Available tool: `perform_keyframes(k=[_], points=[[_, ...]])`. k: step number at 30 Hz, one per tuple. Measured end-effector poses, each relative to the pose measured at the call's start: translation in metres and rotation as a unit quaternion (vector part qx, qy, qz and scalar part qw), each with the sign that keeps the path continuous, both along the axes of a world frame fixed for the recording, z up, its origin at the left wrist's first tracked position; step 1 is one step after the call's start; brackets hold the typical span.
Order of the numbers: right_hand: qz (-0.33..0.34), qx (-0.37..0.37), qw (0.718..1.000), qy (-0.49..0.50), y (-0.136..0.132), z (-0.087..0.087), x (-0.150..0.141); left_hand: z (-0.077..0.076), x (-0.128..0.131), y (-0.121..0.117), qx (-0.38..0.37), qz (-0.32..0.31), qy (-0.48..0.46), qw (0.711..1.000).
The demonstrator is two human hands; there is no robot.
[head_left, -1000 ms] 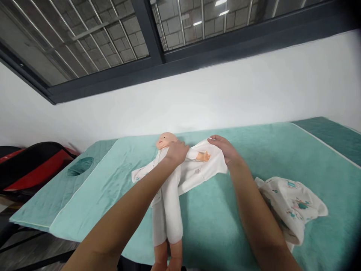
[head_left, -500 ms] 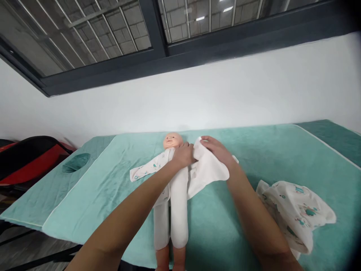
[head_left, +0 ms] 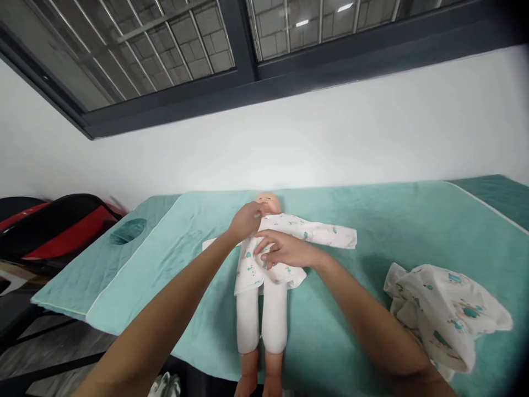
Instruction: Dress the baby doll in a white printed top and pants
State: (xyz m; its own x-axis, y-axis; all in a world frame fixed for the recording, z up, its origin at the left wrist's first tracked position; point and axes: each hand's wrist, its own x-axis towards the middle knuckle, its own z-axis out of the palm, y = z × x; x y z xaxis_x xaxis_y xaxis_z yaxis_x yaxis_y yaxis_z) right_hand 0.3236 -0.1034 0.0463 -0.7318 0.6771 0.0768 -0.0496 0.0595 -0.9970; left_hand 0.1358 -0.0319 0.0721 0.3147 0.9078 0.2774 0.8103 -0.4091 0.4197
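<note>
A baby doll lies on its back, its head toward the wall and its bare feet toward me. It wears white pants and a white printed baby shirt, one sleeve stretched out to the right. My left hand is at the collar just below the doll's chin, fingers curled together on the shirt's edge. Over the chest, my right hand rests on the shirt front with its fingers apart. The other sleeve is partly hidden behind my left forearm.
A crumpled white printed cloth lies on the right of the green padded bed. The bed has a round hole at its left end. Black and red chairs stand at the left. A white wall and a dark-framed window rise behind.
The shirt's right side, earlier lifted in my right hand, now lies over the doll's chest. My right hand has moved left onto the front, and my left hand has moved to the collar.
</note>
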Motion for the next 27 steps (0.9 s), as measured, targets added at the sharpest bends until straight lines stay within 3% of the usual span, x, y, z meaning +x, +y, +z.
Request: perform_keyframes(k=[2, 4, 6, 8, 10, 11, 13, 17, 21, 24, 27], points=[[0.018, -0.001, 1.0, -0.015, 0.001, 0.001, 0.003, -0.004, -0.01, -0.009, 0.01, 0.019, -0.02, 1.0], [-0.035, 0.039, 0.998, -0.032, 0.004, 0.002, 0.008, -0.009, -0.02, -0.023, 0.017, 0.028, -0.038, 0.999], [-0.121, 0.125, 0.982, -0.074, 0.009, 0.001, 0.012, -0.016, -0.028, -0.044, 0.008, 0.039, -0.05, 0.998], [-0.223, 0.231, 0.936, -0.145, 0.013, -0.004, 0.012, -0.025, -0.033, -0.069, -0.013, 0.034, -0.063, 0.997], [-0.298, 0.323, 0.87, -0.222, 0.015, -0.012, 0.007, -0.035, -0.037, -0.093, -0.028, 0.017, -0.069, 0.997], [-0.312, 0.357, 0.843, -0.252, 0.015, -0.017, 0.004, -0.04, -0.038, -0.105, -0.031, 0.01, -0.071, 0.997], [-0.302, 0.397, 0.816, -0.293, 0.016, -0.028, -0.003, -0.05, -0.043, -0.122, -0.038, 0.004, -0.084, 0.996], [-0.274, 0.393, 0.817, -0.32, 0.023, -0.041, -0.014, -0.066, -0.057, -0.132, -0.079, 0.05, -0.168, 0.981], [-0.269, 0.354, 0.833, -0.331, 0.041, -0.04, -0.023, -0.076, -0.065, -0.115, -0.2, 0.135, -0.333, 0.912], [-0.284, 0.34, 0.833, -0.33, 0.053, -0.038, -0.029, -0.076, -0.059, -0.103, -0.283, 0.118, -0.426, 0.851], [-0.331, 0.349, 0.82, -0.31, 0.061, -0.039, -0.031, -0.073, -0.045, -0.092, -0.272, 0.088, -0.495, 0.821]])
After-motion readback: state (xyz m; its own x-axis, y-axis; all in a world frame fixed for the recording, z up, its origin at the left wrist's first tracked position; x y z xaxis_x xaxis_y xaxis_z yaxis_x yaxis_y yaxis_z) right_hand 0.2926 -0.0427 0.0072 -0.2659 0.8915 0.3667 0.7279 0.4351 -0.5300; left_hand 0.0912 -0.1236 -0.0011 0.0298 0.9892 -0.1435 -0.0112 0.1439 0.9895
